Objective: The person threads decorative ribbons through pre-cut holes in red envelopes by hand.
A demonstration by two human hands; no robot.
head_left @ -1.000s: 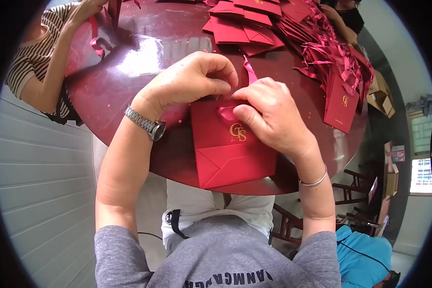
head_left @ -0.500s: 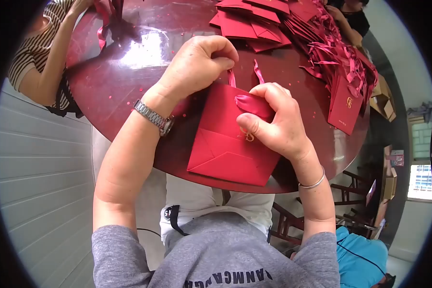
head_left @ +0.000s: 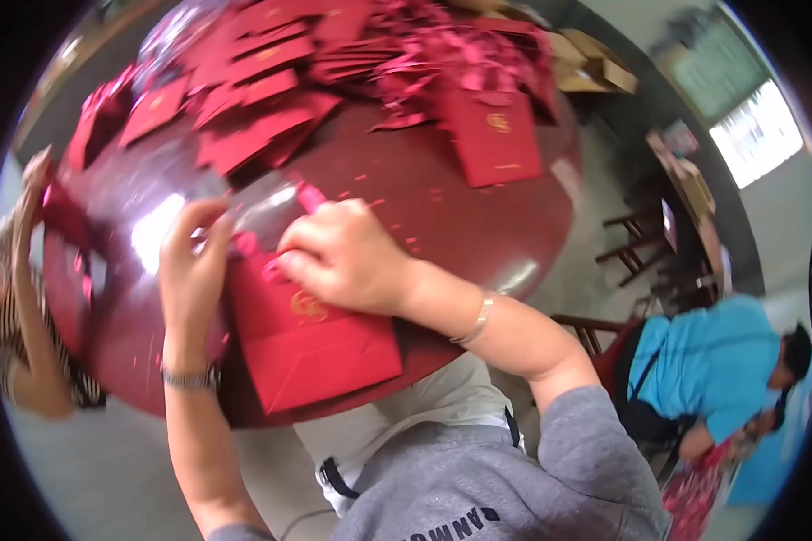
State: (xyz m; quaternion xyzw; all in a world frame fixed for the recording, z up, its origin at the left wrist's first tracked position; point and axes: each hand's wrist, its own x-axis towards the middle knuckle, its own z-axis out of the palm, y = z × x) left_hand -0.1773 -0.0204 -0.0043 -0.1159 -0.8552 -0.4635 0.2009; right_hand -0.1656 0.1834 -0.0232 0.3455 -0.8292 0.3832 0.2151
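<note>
A red paper bag (head_left: 325, 356) with a gold logo lies at the near edge of the round table. My right hand (head_left: 347, 261) is closed on a pink ribbon (head_left: 273, 270) at the bag's upper part, thumb against fingers. Beside the bag's upper left corner is my left hand (head_left: 194, 266), its thumb and forefinger curled together. Anything between those fingertips is too small and blurred to make out. More pink ribbon (head_left: 310, 197) shows beyond my right hand, and another bit (head_left: 244, 242) lies between the hands.
Stacked red bags (head_left: 253, 86) cover the table's far side, with a heap of pink-ribboned bags (head_left: 460, 59) on the right. A co-worker's arm (head_left: 32, 307) is at the left, holding red material. A person in blue (head_left: 713, 361) sits at the right. Red scraps dot the dark red table (head_left: 478, 225).
The view has swung, so the bag and both hands appear farther left and lower. My left hand now appears beside the bag's upper left corner instead of above its top edge.
</note>
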